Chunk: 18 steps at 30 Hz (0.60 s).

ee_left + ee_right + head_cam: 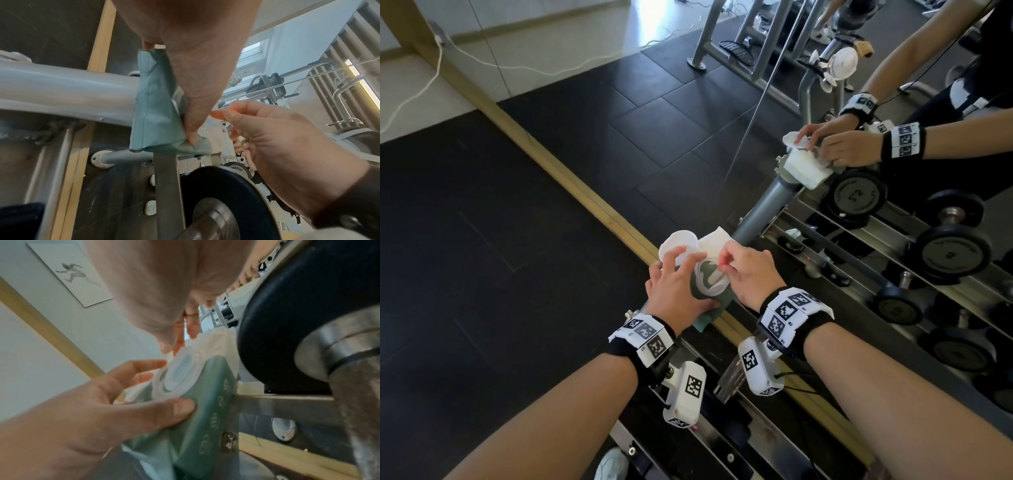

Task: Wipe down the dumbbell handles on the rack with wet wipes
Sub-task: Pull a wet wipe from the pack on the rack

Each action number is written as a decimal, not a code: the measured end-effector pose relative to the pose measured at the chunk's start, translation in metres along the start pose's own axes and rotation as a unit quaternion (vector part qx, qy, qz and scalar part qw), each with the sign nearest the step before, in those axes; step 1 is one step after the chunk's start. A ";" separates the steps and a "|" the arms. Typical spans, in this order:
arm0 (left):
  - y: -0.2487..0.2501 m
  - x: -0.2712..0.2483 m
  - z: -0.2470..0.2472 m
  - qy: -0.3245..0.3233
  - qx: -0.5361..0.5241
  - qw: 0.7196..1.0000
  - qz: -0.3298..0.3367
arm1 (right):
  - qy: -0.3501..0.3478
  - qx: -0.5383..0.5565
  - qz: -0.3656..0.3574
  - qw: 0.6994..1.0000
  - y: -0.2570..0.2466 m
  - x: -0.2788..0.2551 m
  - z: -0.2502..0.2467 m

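Black rubber floor tiles and a wall mirror fill the head view, with the dumbbell rack (784, 219) running along the mirror. On the rack's end post sits a green wet-wipe pack (705, 291); the left hand (674, 287) grasps it, fingers curled round its side beside the flipped-up white lid (676, 245). The right hand (750, 270) pinches a white wipe (714, 245) standing out of the opening.

From the left wrist, the thumb (193, 113) presses the pack's folded corner against the grey rack tube (61, 87).

From the right wrist, left fingers (144, 368) touch the lid rim, thumb on the pack's face, a black dumbbell (308, 321) just beside.
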<state>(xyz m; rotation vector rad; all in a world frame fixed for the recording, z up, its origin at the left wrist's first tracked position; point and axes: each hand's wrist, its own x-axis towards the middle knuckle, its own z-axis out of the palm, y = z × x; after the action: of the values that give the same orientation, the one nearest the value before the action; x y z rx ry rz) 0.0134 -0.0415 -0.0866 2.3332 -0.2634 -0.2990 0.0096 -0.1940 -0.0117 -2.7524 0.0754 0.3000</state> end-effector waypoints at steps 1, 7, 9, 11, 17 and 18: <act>0.000 0.000 0.000 0.000 0.000 1.000 0.002 | 0.001 0.014 0.009 1.000 0.000 0.000 -0.001; -0.004 -0.001 0.003 -0.003 0.010 1.000 0.011 | 0.014 -0.013 0.025 1.000 -0.006 -0.002 0.009; -0.005 -0.001 0.004 -0.005 0.013 1.000 0.011 | 0.025 0.012 0.054 0.998 -0.007 0.000 0.011; -0.006 -0.001 0.005 -0.006 0.009 1.000 0.011 | 0.034 0.034 0.081 0.996 -0.008 0.003 0.012; -0.006 0.000 0.004 0.002 -0.003 1.000 0.014 | 0.047 -0.006 0.123 0.991 -0.009 0.011 0.022; -0.006 0.000 0.004 0.002 -0.005 1.000 0.014 | 0.051 -0.021 0.120 0.991 -0.010 0.011 0.023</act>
<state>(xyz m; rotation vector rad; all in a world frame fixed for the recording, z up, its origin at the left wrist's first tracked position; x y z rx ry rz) 0.0126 -0.0401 -0.0931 2.3182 -0.2932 -0.2816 0.0169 -0.1769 -0.0314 -2.8015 0.4326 0.2248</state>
